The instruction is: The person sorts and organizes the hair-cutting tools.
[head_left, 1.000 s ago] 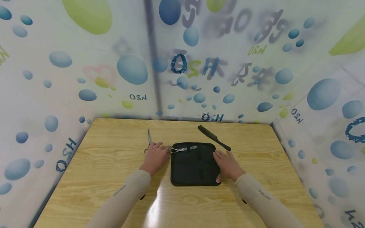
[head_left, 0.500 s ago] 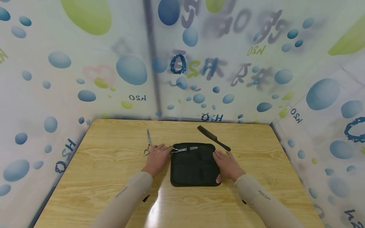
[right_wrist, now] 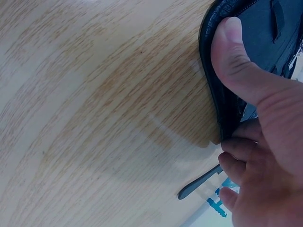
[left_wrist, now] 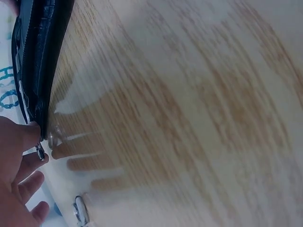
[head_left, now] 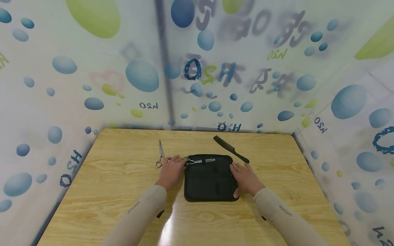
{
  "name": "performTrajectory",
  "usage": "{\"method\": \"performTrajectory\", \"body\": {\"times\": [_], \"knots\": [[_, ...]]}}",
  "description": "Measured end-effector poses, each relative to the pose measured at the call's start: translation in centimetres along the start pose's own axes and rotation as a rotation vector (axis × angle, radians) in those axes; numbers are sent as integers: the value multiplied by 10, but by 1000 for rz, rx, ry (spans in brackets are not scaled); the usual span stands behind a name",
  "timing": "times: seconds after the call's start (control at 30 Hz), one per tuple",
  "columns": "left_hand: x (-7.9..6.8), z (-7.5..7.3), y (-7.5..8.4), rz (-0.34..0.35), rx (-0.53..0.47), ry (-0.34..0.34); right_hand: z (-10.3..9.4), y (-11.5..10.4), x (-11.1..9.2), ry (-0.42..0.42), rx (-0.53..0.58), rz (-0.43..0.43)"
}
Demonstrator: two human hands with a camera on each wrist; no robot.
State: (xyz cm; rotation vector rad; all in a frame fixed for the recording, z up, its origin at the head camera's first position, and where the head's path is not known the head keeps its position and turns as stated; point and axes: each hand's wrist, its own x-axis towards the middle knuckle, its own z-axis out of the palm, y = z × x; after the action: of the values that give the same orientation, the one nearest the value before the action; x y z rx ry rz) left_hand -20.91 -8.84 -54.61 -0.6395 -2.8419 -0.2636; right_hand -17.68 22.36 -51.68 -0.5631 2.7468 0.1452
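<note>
A black case (head_left: 200,188) lies spread flat on the wooden table. Scissors (head_left: 210,160) lie across its upper part, their blades passing under a dark strap. At the case's left edge, my left hand (head_left: 171,171) pinches the handle end of these scissors, partly covering the rings. My right hand (head_left: 246,179) holds the case's right edge; in the right wrist view the thumb (right_wrist: 232,56) lies on top and the fingers bend against the edge. Another pair of scissors (head_left: 160,153) rests on the table just beyond my left hand. A black comb (head_left: 227,146) lies behind the case.
The wooden table (head_left: 107,177) meets a patterned wall (head_left: 117,44) at its back edge. More patterned wall (head_left: 354,136) stands along the right side.
My left hand has shifted slightly right, and the scissors it pinches have slid further right under the strap. My right hand and the case stay about where they were.
</note>
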Motion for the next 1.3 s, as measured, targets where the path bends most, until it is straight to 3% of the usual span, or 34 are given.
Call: {"method": "performTrajectory", "body": {"times": [0.33, 0.77, 1.3], "knots": [[2, 0, 5, -58, -48, -78, 2, 1, 0, 8, 0, -4], [2, 2, 6, -81, -132, -29, 2, 1, 1, -1, 10, 2], [4, 4, 9, -94, -76, -42, 3, 2, 1, 7, 0, 0]]}}
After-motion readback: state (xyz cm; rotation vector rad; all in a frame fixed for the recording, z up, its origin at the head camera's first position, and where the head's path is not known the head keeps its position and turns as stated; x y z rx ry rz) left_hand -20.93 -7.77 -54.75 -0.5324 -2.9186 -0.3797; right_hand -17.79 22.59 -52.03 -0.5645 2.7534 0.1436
